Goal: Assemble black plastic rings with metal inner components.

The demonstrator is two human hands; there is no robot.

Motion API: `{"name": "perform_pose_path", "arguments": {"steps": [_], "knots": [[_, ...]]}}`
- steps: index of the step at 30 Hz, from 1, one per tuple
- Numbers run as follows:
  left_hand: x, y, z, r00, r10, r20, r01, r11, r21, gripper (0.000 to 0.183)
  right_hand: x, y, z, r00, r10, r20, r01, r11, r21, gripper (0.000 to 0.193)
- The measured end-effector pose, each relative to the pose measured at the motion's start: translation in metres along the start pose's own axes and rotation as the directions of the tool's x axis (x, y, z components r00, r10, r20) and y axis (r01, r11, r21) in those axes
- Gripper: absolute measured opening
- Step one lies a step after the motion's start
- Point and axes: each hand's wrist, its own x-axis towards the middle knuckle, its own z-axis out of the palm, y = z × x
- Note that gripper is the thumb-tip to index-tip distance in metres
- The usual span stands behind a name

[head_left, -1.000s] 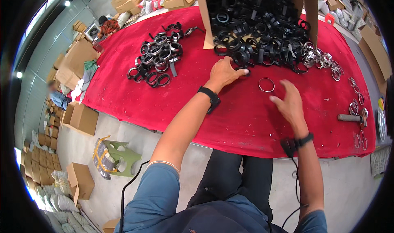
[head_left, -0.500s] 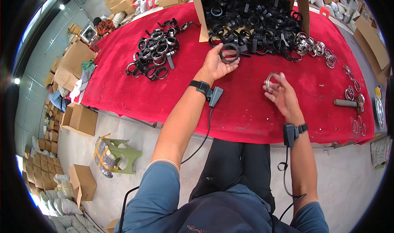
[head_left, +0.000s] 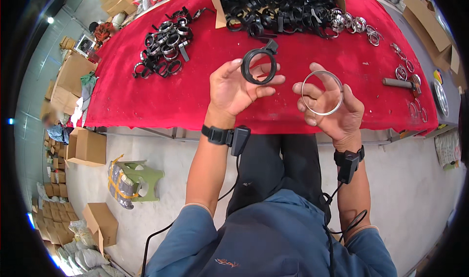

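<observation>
My left hand (head_left: 233, 87) grips a black ring with a small side tab (head_left: 245, 74) by its left edge, thumb and fingers around it. My right hand (head_left: 337, 112) holds a thin silver metal ring (head_left: 322, 114) upright, its fingers showing through the opening. Both rings are raised over the front of the red cloth, side by side and apart. Beyond them, many similar black rings (head_left: 288, 13) spill from a cardboard box lying on its side. At the far left lies a heap of black rings with silver bands in them (head_left: 168, 45).
Loose silver rings (head_left: 373, 35) trail along the right side of the red-covered table (head_left: 195, 103). A hammer (head_left: 400, 83) lies near its right edge. On the floor at left stand a green stool (head_left: 151, 182) and open cardboard boxes (head_left: 90, 147).
Both hands have drawn back closer to me and nearer to each other, bringing their rings along. The black ring's tab now shows. My view has shifted, so the table's far side sits higher.
</observation>
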Motion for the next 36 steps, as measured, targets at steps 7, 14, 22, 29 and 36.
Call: {"name": "perform_pose_path", "arguments": {"steps": [7,14,22,29,36], "knots": [[-0.043,-0.032,0.038,0.998,0.043,-0.044,-0.040,0.997,0.060,0.081,-0.015,0.011,0.005,0.997,0.032,0.071,-0.034,0.999,0.020,0.088],[-0.059,-0.048,0.041,0.988,0.083,-0.130,-0.046,0.963,0.264,0.077,-0.037,0.015,0.017,0.987,-0.031,-0.159,0.017,0.996,-0.091,0.094],[-0.063,-0.063,0.035,0.986,0.031,-0.163,-0.002,0.985,0.175,0.069,-0.058,0.018,0.007,0.992,-0.098,-0.077,0.101,0.994,0.047,0.091],[-0.061,-0.078,0.042,0.991,0.021,-0.131,0.013,0.967,0.256,0.064,-0.074,0.016,0.003,0.990,-0.052,-0.130,0.063,0.995,0.083,0.082],[-0.059,-0.087,0.050,0.937,0.076,-0.342,0.115,0.855,0.505,0.058,-0.073,0.015,0.000,0.993,-0.072,-0.095,0.078,0.996,0.054,0.090]]}}
